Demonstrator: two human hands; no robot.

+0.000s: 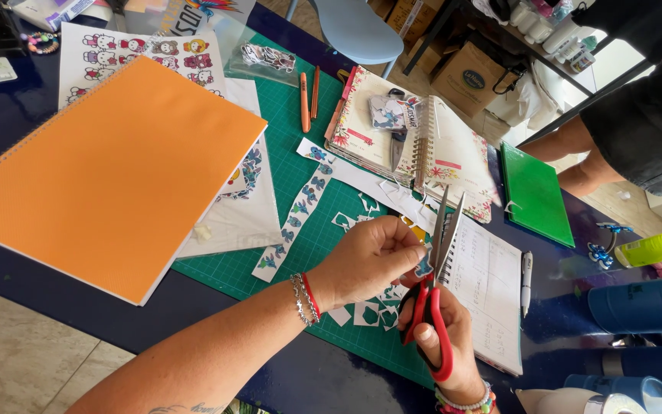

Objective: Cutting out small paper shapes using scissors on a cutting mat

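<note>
My left hand (369, 257) pinches a small blue sticker cutout (424, 265) between thumb and fingers, right at the blades. Red-handled scissors (432, 303) sit in my right hand (450, 341), their blades parted and pointing up around the cutout. Both hands hover over the green cutting mat (300, 176). A long strip of blue stickers (298, 211) lies on the mat to the left. White paper scraps (365, 313) litter the mat under my hands.
A big orange spiral notebook (109, 172) covers the left side. Floral notebooks (392, 126), a lined page (488, 280), a white pen (527, 280) and a green folder (534, 195) lie to the right. Blue cylinders (637, 303) stand at right. Another person (637, 115) stands beyond the table.
</note>
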